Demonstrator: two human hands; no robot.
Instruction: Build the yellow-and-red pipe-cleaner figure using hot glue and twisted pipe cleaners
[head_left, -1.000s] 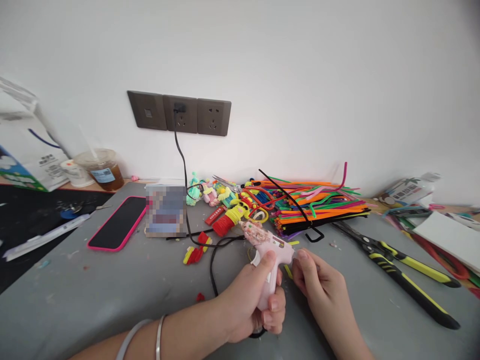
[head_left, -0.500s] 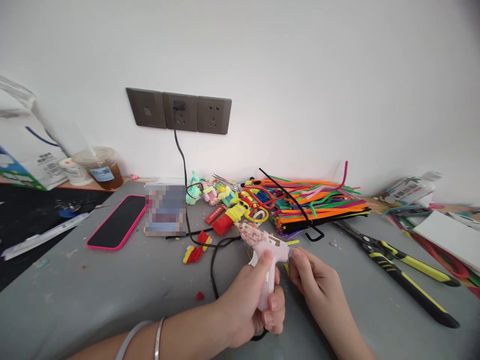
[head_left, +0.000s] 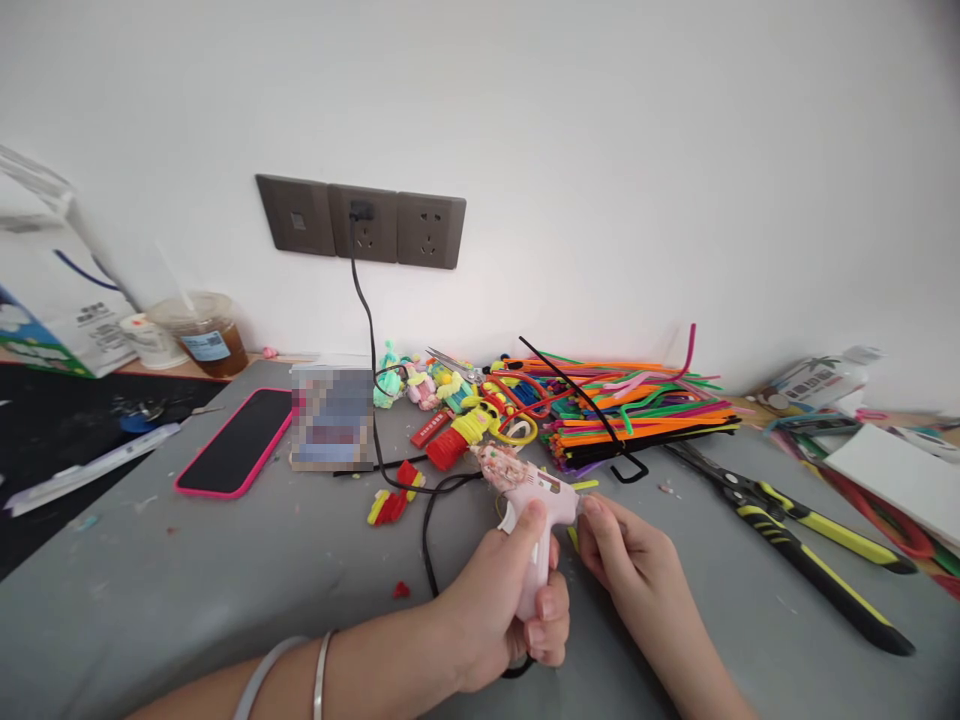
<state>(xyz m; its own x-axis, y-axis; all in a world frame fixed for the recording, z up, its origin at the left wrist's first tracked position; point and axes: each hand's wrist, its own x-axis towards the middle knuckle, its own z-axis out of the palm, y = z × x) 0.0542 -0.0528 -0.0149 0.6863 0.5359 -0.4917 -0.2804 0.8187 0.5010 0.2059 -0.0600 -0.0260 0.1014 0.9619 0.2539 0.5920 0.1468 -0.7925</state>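
My left hand (head_left: 510, 590) is wrapped round the handle of a pale pink hot glue gun (head_left: 541, 490), its thumb along the side. The gun's nozzle end is crusted with residue and points up and left. At the gun's rear, my right hand (head_left: 630, 560) pinches the short clear end of a glue stick (head_left: 581, 505), mostly hidden by the fingers. Just beyond the nozzle lies a red and yellow pipe-cleaner figure (head_left: 457, 437). A small red and yellow twisted pipe-cleaner piece (head_left: 396, 494) rests to the left.
Loose pipe cleaners (head_left: 645, 410) are heaped at the back right, near large black and yellow shears (head_left: 780, 520). On the left are a pink-cased phone (head_left: 236, 443) and a drink cup (head_left: 206, 335). A black cord (head_left: 364, 300) runs from the wall socket (head_left: 364, 223).
Both hands keep their hold on the glue gun and the glue stick, almost unmoved. The whole view has shifted very slightly.
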